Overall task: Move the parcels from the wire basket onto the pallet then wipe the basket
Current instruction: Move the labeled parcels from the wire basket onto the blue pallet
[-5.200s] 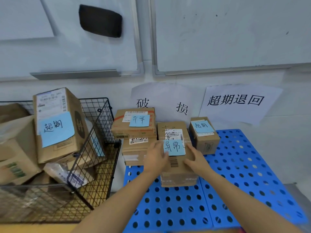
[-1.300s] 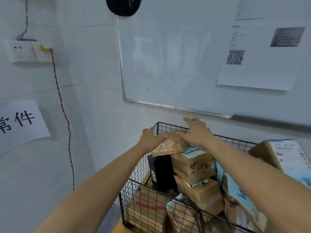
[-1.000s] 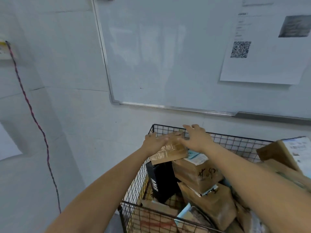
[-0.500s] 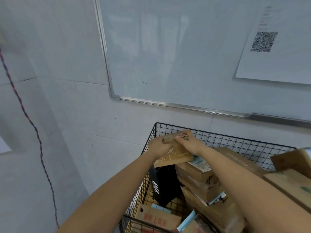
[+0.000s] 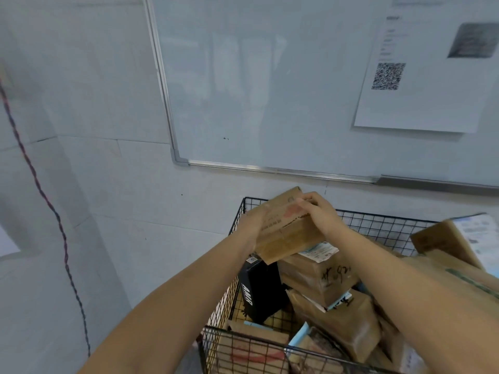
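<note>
**Head view.** A small brown parcel (image 5: 286, 238) is held tilted above the far left corner of the wire basket (image 5: 378, 215). Its far end rises above the basket rim.

- **Hands.** The left hand (image 5: 249, 225) grips the left end of the parcel, its fingers wrapped round that end and largely hidden behind the cardboard. The right hand (image 5: 322, 215) lies over the right part of the top face, with its fingers (image 5: 305, 199) curled over the far upper edge, grasping the same parcel. Both forearms enter from the near side.
- **Below the held parcel.** A handwritten carton (image 5: 321, 276) with a white label on top lies directly beneath. Whether the two touch cannot be told.
- **Stack in the basket.** The handwritten carton rests on a lower carton (image 5: 348, 322) that bears a pale blue note.
- **Left side of the basket.** A black box (image 5: 259, 290) stands upright against the left wire wall, just beside the stack.
- **Near side of the basket.** A flat carton (image 5: 251, 352) with red marking lies behind the near wire wall.
- **Right side.** A large carton (image 5: 442, 238) leans above the rim.
- **Background.** A whiteboard (image 5: 270, 76) hangs on the wall and carries a paper sheet (image 5: 421, 98) with a QR code. A twisted cable (image 5: 40, 190) runs down the wall at far left.
</note>
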Available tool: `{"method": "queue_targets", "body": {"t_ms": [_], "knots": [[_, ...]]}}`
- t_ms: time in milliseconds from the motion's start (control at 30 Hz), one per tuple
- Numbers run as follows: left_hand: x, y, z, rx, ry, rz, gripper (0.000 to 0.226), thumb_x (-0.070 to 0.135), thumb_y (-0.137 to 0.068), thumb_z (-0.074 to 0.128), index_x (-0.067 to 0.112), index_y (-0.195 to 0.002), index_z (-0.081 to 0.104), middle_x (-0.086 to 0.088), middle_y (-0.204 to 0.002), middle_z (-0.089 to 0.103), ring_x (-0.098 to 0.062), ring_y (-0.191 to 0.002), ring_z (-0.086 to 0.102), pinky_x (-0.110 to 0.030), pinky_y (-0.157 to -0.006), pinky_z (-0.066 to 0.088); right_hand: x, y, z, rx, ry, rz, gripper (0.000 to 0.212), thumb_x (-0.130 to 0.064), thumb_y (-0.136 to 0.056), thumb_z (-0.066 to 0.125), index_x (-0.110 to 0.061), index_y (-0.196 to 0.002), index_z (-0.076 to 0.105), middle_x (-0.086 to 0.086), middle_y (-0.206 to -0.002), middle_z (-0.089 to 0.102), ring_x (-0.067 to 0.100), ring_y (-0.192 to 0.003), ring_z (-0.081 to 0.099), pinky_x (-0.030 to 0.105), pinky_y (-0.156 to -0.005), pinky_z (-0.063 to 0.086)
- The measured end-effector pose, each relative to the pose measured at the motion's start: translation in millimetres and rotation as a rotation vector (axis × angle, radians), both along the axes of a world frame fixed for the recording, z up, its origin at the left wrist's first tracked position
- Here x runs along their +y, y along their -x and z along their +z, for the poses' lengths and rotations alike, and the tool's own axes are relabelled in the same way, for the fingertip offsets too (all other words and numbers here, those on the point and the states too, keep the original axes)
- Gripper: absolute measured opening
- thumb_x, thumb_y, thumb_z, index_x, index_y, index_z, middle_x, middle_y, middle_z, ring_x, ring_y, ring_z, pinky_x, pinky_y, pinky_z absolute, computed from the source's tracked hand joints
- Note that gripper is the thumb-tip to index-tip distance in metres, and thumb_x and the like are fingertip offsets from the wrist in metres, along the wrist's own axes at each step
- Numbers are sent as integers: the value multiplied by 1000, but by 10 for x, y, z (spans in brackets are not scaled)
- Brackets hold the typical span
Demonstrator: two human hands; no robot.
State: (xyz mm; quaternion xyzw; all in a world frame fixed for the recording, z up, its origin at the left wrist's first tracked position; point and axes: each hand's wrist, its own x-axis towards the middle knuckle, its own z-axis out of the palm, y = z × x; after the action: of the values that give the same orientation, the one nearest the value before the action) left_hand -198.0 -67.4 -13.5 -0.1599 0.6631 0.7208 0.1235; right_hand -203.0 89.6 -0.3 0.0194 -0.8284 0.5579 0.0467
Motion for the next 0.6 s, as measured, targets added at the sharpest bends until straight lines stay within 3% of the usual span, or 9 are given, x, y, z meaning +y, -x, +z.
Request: {"method": "queue_targets", "body": {"t_ms": [100, 200, 267, 333, 433, 500, 600], "knots": [[-32, -15, 15, 44, -32, 22, 71, 60, -69, 67, 16, -121, 49, -9, -105, 64, -24, -85, 65, -40, -71, 57, 18, -137, 97, 17, 96, -58, 12, -32, -91, 55, -21, -87, 56, 7, -113, 62, 23, -107, 56, 25, -78, 41], [-68, 346, -310, 96, 40, 28, 109, 86, -29, 67, 34, -123, 49, -9, -123, 58, -29, -105, 61, -50, -83, 53, 28, -271, 192, 2, 208, -101, 30, -34, -92, 53, -26, -120, 48, 8, -116, 57, 22, -97, 56, 28, -73, 44], [-107, 375, -324, 124, 80, 23, 118, 89, -23, 64, 38, -127, 42, -8, -127, 53, -30, -109, 57, -48, -85, 52, 22, -354, 258, -8, 231, -97, 45, -37, -93, 50, -31, -135, 37, 4, -113, 52, 20, -96, 53, 31, -75, 44], [-153, 138, -95, 151, 70, 6, 108, 82, -33, 63, 36, -127, 40, -7, -128, 49, -28, -111, 55, -43, -80, 53, 23, -407, 304, -14, 204, -103, 36, -39, -93, 49, -32, -128, 43, 4, -114, 50, 20, -98, 51, 36, -82, 44], [-170, -169, 173, 167, 8, -32, 88, 73, -53, 64, 29, -123, 35, -5, -128, 46, -25, -112, 52, -43, -78, 53, 22, -463, 347, -12, 175, -129, 12, -42, -90, 51, -33, -98, 53, 8, -119, 53, 23, -100, 54, 41, -87, 46], [-184, -220, 212, 184, -12, -13, 65, 60, -75, 62, 20, -117, 32, -5, -122, 45, -24, -113, 49, -49, -91, 48, 29, -480, 349, -1, 150, -140, 14, -44, -89, 53, -30, -88, 49, 7, -111, 54, 19, -93, 52, 37, -84, 45], [-201, -191, 167, 228, 10, 54, 50, 51, -83, 59, 13, -109, 37, -8, -115, 50, -24, -104, 51, -49, -96, 45, 29, -531, 330, 46, 50, -178, 27, -44, -90, 52, -17, -87, 45, -2, -88, 48, 12, -77, 45, 25, -66, 37]]}}
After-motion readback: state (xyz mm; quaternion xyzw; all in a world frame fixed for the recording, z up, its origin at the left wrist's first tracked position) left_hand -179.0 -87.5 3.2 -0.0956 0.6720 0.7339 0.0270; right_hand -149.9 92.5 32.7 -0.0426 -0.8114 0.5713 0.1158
